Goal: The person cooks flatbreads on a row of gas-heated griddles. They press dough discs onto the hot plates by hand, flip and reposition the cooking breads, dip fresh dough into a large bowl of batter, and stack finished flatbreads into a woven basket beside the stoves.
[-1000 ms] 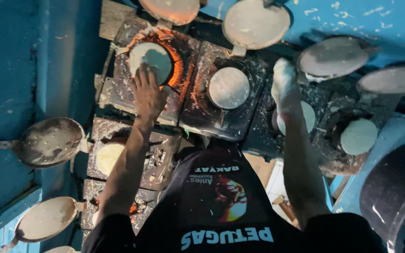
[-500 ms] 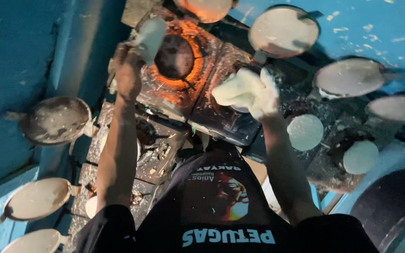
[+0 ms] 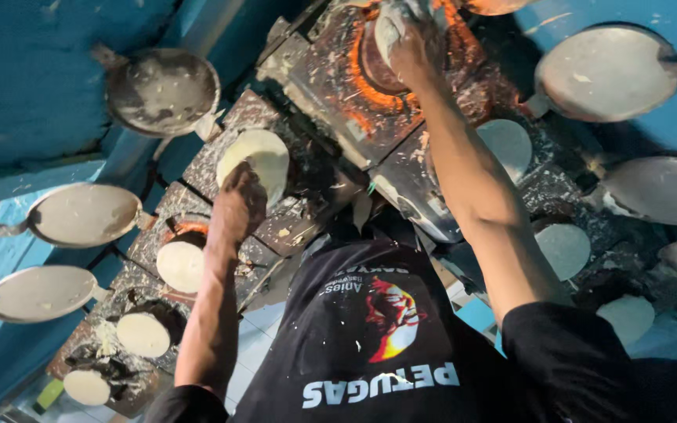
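Nearest, pale batter rounds [image 3: 142, 334] sit in a row of blackened burner moulds [image 3: 111, 368]. The left hand [image 3: 238, 205] rests its fingers on a pale round cake [image 3: 258, 160], holding its edge. Farther off, the right hand [image 3: 415, 48] is closed on a whitish lump [image 3: 388, 30] above the glowing burner [image 3: 370, 78]. Round lids [image 3: 606, 72] lie open on the blue wall [image 3: 25, 86].

One head-worn camera looks steeply down, close over the arms, at the stoves [image 3: 331, 86].
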